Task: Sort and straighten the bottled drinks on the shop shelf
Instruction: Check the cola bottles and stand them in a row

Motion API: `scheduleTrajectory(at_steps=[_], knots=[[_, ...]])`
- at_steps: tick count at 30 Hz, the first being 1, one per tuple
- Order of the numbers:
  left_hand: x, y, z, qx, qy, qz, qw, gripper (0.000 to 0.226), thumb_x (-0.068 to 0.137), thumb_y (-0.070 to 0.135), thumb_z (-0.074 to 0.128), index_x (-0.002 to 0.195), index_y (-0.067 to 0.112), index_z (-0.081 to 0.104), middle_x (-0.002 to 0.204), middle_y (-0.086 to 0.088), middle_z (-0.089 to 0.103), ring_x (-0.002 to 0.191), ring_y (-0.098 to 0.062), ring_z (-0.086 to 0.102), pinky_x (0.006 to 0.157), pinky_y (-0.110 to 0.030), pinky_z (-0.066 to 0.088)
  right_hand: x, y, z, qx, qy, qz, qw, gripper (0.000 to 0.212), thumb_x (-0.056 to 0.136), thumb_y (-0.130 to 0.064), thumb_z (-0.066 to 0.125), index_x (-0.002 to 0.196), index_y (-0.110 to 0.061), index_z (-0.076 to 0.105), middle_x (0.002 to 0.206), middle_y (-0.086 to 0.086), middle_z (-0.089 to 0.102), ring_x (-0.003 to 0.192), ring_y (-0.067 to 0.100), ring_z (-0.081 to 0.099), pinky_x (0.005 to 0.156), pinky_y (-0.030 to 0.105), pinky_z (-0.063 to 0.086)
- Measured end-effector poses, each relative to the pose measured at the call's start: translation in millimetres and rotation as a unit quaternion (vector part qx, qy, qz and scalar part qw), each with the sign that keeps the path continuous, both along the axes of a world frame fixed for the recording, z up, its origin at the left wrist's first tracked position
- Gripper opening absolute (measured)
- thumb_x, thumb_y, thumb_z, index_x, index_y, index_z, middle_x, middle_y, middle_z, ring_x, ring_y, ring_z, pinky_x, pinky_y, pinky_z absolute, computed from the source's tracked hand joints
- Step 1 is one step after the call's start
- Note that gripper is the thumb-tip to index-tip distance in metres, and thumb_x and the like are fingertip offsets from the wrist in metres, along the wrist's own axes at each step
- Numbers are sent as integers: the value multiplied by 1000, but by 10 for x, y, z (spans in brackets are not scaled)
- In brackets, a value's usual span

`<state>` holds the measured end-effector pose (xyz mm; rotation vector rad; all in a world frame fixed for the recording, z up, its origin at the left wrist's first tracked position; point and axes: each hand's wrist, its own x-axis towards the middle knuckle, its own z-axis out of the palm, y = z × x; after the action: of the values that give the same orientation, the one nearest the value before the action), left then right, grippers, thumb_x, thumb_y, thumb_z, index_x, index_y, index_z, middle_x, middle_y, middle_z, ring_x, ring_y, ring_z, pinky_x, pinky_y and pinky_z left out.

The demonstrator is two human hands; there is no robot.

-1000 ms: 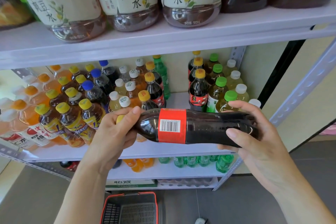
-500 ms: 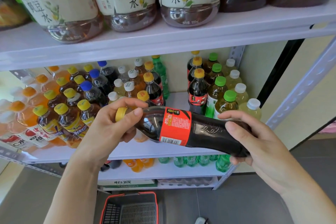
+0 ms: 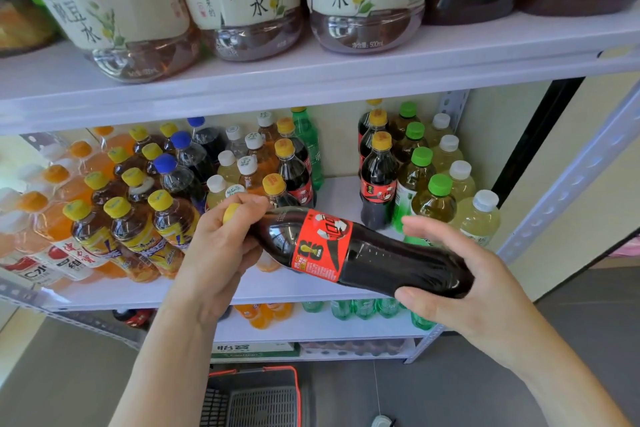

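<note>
A dark cola bottle [image 3: 391, 262] with a red label and yellow cap lies nearly sideways in front of the middle shelf [image 3: 332, 191], cap to the left. My left hand [image 3: 221, 250] grips its neck and cap. My right hand [image 3: 460, 288] holds its base, thumb underneath and fingers loosely over the top. Behind it on the shelf stands a row of matching cola bottles [image 3: 378, 180] with yellow caps, with a bare gap to their left.
Green-capped tea bottles [image 3: 420, 184] and white-capped pale drinks [image 3: 479, 218] stand at the right. Tea, cola and orange drinks [image 3: 114, 218] crowd the left. Large bottles [image 3: 249, 0] fill the top shelf. A red-rimmed basket [image 3: 254, 399] sits on the floor below.
The bottle has rolled in my hands: the barcode side turned away and the label's front now faces up. Its base has dipped lower to the right.
</note>
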<state>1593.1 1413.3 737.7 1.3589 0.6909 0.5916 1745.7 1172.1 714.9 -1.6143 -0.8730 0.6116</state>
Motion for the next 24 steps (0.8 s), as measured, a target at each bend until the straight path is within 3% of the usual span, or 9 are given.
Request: scheduleTrajectory(at_steps=[5,8,11,16,19,22,24], knots=[[16,-5,-27,65,18,-7,998,20,97,25,56,80,15,58,53,8,40,43,-7,28,37,-15,26,76,12,-8,-82,36,74,993,71,59,-49,83,124,-52,54,111,-22,68,99,3,68,79,10,49],[58,-24,14,71,19,-15,997,17,87,32,60,76,20,63,57,2,45,45,-11,33,41,-17,30,79,32,-19,-83,18,103,991,56,66,-44,81,118,-48,59,108,-16,71,96,4,68,77,14,52],[128,-43,38,42,25,-2,999,19,90,32,63,77,18,64,63,-7,47,53,-20,39,49,-22,31,47,50,-59,-73,-11,68,995,52,67,-39,80,114,-46,60,104,-14,71,93,5,68,76,13,51],[233,-54,79,48,63,-55,995,22,98,31,55,83,14,56,49,9,24,41,-9,19,36,-15,21,41,47,-225,-72,-80,-39,993,57,62,-25,85,112,-38,60,106,-16,67,98,4,63,76,11,48],[316,-96,77,115,72,-79,988,22,94,35,58,83,16,56,47,14,33,39,-5,28,39,-14,25,40,57,-339,-84,-80,-75,990,59,61,-14,86,109,-37,58,103,-18,66,98,1,61,77,12,47],[431,-168,73,177,66,-91,978,28,84,46,61,85,17,59,51,13,42,44,-5,38,43,-14,32,54,69,-437,-101,-69,-81,989,59,63,-14,85,108,-35,54,101,-19,64,96,1,60,77,21,49],[511,-194,60,207,61,-91,972,33,81,47,62,87,15,60,51,13,46,45,-4,42,44,-13,34,69,81,-489,-106,-69,-91,988,60,63,-16,85,108,-35,51,100,-20,62,95,0,59,74,19,48]])
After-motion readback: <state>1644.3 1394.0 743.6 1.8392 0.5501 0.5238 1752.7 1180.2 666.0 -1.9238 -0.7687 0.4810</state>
